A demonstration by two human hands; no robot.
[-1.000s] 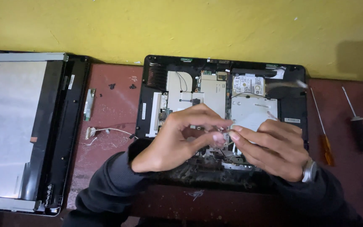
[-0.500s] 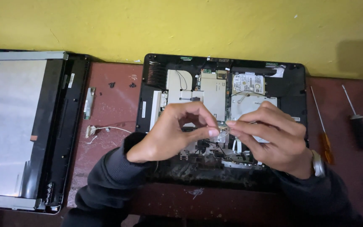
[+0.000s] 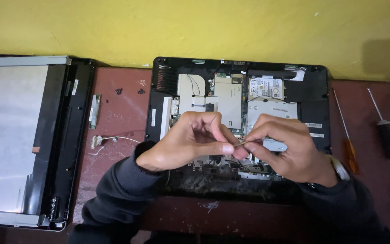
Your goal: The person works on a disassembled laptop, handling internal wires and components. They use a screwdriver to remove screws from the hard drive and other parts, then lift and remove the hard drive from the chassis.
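While the opened laptop base (image 3: 312, 90) lies flat on the surface (image 3: 118, 117), left hand (image 3: 190, 140) and right hand (image 3: 285, 149) pinch a thin cable (image 3: 241, 143) above it, steadying it.

Worn reddish-brown table (image 3: 123, 113): detached screen panel (image 3: 19, 135) left, opened black laptop base (image 3: 312, 95) centre, orange-handled screwdriver (image 3: 345, 135) and black-handled screwdriver (image 3: 387, 133) right.

Soft, even light falls across the yellow wall (image 3: 195, 27), dimmer toward the near edge. A blurred shadow darkens the wall's upper right corner. The picture is sharp, no glare.
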